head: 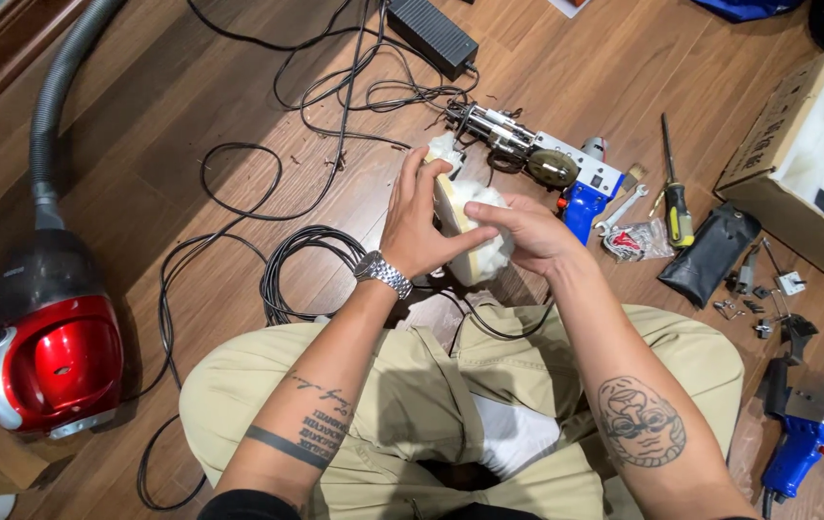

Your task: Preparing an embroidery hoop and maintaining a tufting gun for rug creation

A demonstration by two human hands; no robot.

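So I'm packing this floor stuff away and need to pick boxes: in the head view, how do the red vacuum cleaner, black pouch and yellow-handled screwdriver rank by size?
1. Red vacuum cleaner, clearly largest.
2. Black pouch.
3. Yellow-handled screwdriver: about as long as the pouch but much thinner.

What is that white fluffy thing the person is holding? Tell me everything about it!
The white fluffy thing looks like a soft, fuzzy wad, perhaps yarn or stuffing, on a flat pale yellow backing seen edge-on. It is held upright above the wooden floor, in front of the person's crossed legs. The left hand grips the backing side, and the right hand presses fingers into the fluff.
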